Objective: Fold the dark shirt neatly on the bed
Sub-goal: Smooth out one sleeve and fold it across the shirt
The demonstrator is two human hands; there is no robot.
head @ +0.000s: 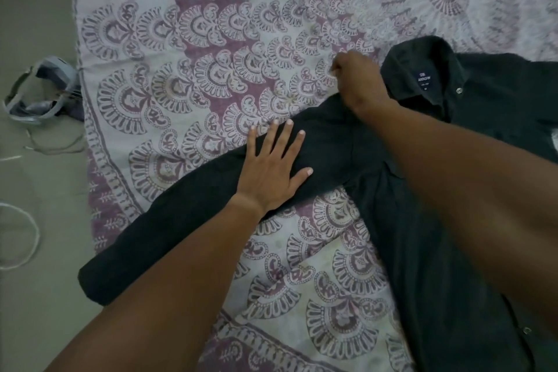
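The dark shirt (pixel 422 235) lies front-up on the patterned bed (pixel 211 39), collar and blue label at the upper right. Its left sleeve stretches out toward the lower left, ending near the bed's edge. My left hand (pixel 273 166) rests flat on that sleeve with fingers spread. My right hand (pixel 357 81) is at the shoulder seam beside the collar, fingers curled and pinching the fabric there. My right forearm covers part of the shirt's chest.
The bedspread is white and purple with a fan print. Left of the bed is bare grey floor with a blue-grey strap bundle (pixel 39 90) and a white cord loop (pixel 21 235).
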